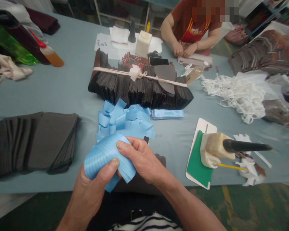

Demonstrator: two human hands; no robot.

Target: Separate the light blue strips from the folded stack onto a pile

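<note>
Between my two hands is a thick bundle of light blue ribbon strips point(103, 152), bent over and fanned in layers. My left hand point(96, 183) is wrapped round its lower left side, with the thumb pressed on top. My right hand point(142, 157) pinches the bundle's right side between thumb and fingers. Just beyond lies a loose heap of blue ribbon pieces point(125, 120), with a neat flat stack of blue ribbon point(168, 114) to its right. Dark grey pieces lie partly hidden beneath my hands.
A strapped row of dark pieces point(139, 85) stands behind the ribbons. Fanned dark grey sheets point(53, 141) lie left. A glue container with a black handle point(214, 149) rests on a green and white board point(199, 163) at right. White cords point(236, 93) and a co-worker point(190, 35) are farther back.
</note>
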